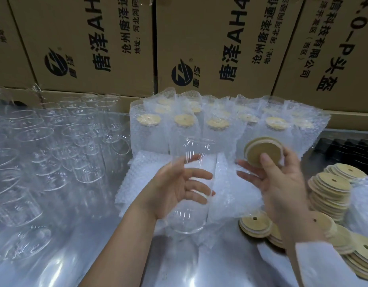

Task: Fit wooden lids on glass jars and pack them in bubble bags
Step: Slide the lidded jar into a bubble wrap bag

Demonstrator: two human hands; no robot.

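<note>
Gripping glass jar [189, 216] in left hand [172, 189], fingers curled round it; pinching tilted wooden lid [263, 151] in right hand [282, 183].

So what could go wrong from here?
The left hand holds the glass jar with spread fingers, so it may slip when the wooden lid is pressed on. The right hand pinches that lid tilted; it could seat crooked. The right forearm passes close over the lid stacks and might topple them.

Printed cardboard cartons [92, 44] behind; glossy, possibly plastic-covered tabletop [210, 270].
</note>
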